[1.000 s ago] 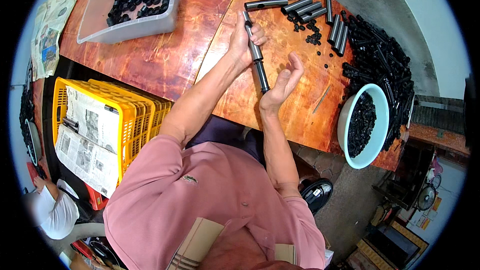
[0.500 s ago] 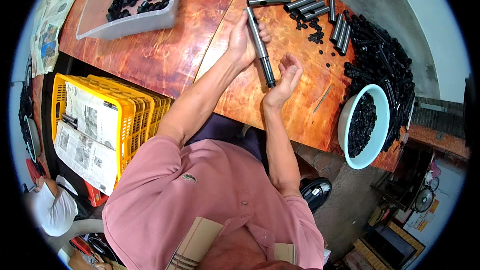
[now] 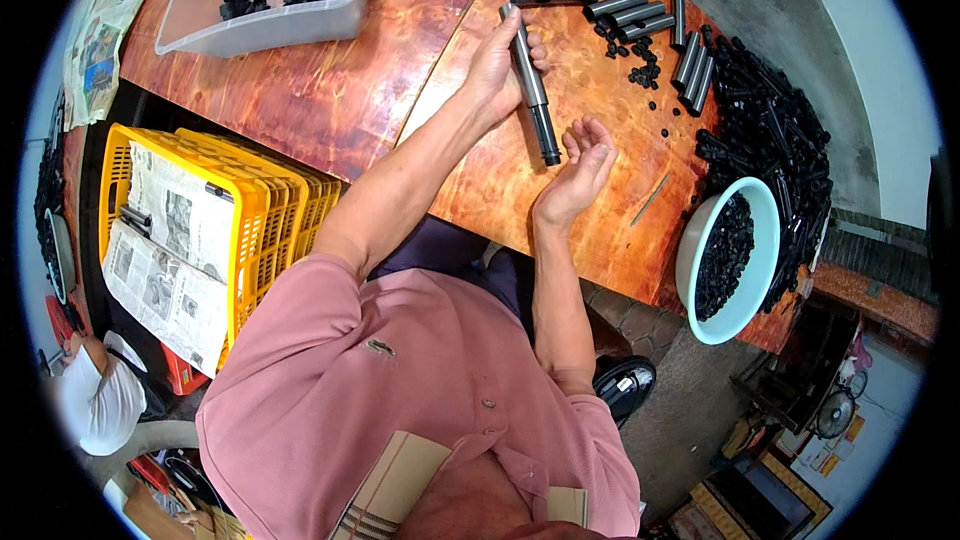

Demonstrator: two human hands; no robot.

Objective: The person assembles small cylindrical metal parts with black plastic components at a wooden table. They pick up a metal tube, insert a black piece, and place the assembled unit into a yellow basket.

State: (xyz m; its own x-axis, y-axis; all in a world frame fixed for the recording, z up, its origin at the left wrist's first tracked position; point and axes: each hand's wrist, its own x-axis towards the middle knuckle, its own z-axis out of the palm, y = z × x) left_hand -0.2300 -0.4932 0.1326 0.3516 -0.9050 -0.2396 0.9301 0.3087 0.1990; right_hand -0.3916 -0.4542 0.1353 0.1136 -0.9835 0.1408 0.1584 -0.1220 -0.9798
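Note:
My left hand (image 3: 493, 70) is closed around a silver metal tube (image 3: 530, 75), held at a slant above the wooden table (image 3: 470, 155), with the thumb near its upper end. From the tube's lower end sticks out a black ribbed plastic insert (image 3: 543, 130). Beside that black end is my right hand (image 3: 572, 185), apart from it, its fingers raised and loosely bent. I see nothing between those fingers. Farther off on the table lie several similar silver tubes (image 3: 630, 15) and small black plugs (image 3: 645, 75).
A translucent bin (image 3: 270, 45) of black caps stands at the far left. Right of my hands are a thin metal rod (image 3: 650, 198), a light blue basin (image 3: 763, 240) of small black parts and a heap of black plastic pieces (image 3: 770, 130). Yellow crates (image 3: 270, 230) stand left of me.
My right hand has drawn slightly away from the insert's black end. The left hand still grips the tube. The whole view has shifted a little.

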